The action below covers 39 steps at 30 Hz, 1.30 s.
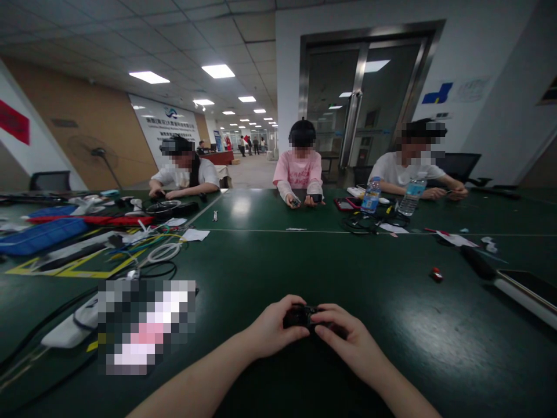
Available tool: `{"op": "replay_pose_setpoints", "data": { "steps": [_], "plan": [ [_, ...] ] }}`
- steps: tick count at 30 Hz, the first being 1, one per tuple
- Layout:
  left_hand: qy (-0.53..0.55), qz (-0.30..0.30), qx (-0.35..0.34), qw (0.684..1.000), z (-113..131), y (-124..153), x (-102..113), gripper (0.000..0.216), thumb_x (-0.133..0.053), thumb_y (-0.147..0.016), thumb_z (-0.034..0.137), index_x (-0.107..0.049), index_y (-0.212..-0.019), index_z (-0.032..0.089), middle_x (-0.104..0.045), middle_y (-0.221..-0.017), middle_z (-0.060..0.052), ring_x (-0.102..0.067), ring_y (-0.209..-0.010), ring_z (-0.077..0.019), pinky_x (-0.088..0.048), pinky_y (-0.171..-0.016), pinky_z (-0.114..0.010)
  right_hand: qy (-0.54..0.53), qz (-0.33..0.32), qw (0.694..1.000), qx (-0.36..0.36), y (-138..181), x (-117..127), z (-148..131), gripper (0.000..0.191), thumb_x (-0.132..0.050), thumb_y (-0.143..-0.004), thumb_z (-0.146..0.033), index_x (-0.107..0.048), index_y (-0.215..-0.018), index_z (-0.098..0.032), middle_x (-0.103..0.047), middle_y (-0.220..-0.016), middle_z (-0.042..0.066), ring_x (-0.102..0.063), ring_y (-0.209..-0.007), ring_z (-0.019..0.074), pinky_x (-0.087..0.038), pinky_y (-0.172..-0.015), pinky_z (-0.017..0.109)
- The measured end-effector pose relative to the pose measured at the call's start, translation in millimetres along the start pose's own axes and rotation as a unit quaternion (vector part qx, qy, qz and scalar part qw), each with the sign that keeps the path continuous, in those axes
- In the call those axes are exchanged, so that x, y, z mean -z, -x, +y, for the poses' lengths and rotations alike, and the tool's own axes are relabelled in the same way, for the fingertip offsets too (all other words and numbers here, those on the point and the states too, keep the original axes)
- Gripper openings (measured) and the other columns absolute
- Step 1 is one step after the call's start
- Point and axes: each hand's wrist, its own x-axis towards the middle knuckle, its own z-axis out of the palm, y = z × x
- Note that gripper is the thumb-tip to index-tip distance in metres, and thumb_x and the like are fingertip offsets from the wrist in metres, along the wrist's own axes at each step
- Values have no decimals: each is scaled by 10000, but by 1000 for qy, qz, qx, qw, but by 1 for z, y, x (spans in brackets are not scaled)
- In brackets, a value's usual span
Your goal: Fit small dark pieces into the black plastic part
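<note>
Both my hands meet low in the middle of the view over a dark green table [278,261]. My left hand [272,331] and my right hand [343,337] are both closed on one small black object [302,315], held between their fingertips just above the tabletop. Its shape is too small and dark to make out further.
A white power strip [69,328], black cables [152,270], white cable coils and blue trays [41,232] crowd the left. A small red item [436,274] and a dark flat device [522,287] lie right. Three seated people work across the table, with water bottles [371,196] near them.
</note>
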Motion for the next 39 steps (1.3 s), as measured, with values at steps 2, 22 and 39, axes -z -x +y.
{"op": "replay_pose_setpoints", "data": {
  "steps": [2, 22, 39],
  "plan": [
    [4, -2, -2, 1000, 0, 0, 0, 418, -657, -774, 211, -463, -1144, 214, -605, -1042, -42, -589, -929, -197, -474, -798, -308, 18, 3, 1000, 6, 1, 0, -3, 179, -589, -801, -341, -687, -935, -275, -545, -1145, 55, -556, -1028, 233, -461, -836, 359],
    [23, -7, -6, 1000, -4, -1, -1, 481, -694, -744, 214, -455, -1162, 209, -610, -1045, -51, -596, -955, -210, -475, -827, -332, 45, 3, 999, 27, 1, 1, -7, 235, -587, -788, -276, -645, -1016, -277, -555, -1121, 41, -578, -933, 205, -481, -784, 340],
    [13, -7, -13, 1000, 1, 0, -2, 450, -669, -764, 182, -454, -1159, 207, -614, -1039, -42, -597, -945, -196, -481, -826, -332, 52, 6, 998, 31, 2, 0, -8, 236, -611, -766, -250, -646, -997, -280, -541, -1144, 45, -556, -1022, 226, -462, -841, 357]
  ]
}}
